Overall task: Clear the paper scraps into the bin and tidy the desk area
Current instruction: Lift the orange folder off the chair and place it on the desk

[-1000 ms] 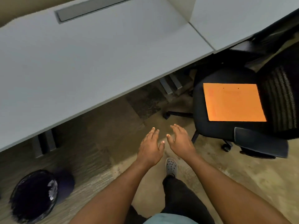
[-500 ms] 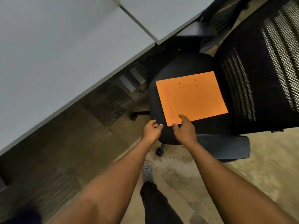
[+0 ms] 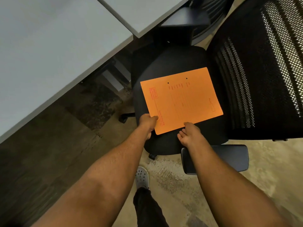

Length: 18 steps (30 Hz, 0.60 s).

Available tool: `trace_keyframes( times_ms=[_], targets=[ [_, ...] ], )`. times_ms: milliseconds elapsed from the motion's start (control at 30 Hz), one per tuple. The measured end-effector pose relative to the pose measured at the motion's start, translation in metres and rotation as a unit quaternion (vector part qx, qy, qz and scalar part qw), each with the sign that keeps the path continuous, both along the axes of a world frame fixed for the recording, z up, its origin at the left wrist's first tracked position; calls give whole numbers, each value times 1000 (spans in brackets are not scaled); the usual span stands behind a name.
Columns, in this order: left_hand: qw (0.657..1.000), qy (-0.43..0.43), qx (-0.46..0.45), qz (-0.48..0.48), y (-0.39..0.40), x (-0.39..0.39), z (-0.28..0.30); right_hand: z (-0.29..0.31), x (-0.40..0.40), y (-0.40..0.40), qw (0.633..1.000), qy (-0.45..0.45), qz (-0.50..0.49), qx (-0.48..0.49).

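An orange paper folder [image 3: 182, 99] with red print lies on the black seat [image 3: 170, 63] of an office chair. My left hand [image 3: 147, 122] pinches the folder's near left corner, thumb on top. At the folder's near edge my right hand [image 3: 190, 134] is turned palm up with its fingers slid under the edge. The bin is out of view and no paper scraps show.
The grey desk [image 3: 54, 51] fills the upper left, a second desk top [image 3: 144, 12] meeting it at the back. The chair's mesh back [image 3: 259, 71] rises at right, its armrest [image 3: 229, 158] just under my right forearm. My shoe [image 3: 142, 177] stands on the floor.
My view swung right from the bin side to the chair. Both hands reached the folder. The left now grips its corner and the right has turned palm up under the edge.
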<state>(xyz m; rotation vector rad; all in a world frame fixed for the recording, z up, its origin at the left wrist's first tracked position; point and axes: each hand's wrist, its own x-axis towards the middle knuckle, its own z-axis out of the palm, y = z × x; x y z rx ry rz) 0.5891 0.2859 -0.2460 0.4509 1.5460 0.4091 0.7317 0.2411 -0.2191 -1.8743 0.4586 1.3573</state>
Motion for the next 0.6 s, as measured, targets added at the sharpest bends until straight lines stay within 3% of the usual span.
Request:
trace_keyframes(
  times_ms=[233, 600],
  targets=[
    [999, -30, 9, 16, 6, 5, 16, 3, 7, 5, 997, 32, -15, 74],
    [986, -141, 66, 64, -20, -54, 111, 64, -8, -35, 971, 20, 5, 237]
  ],
)
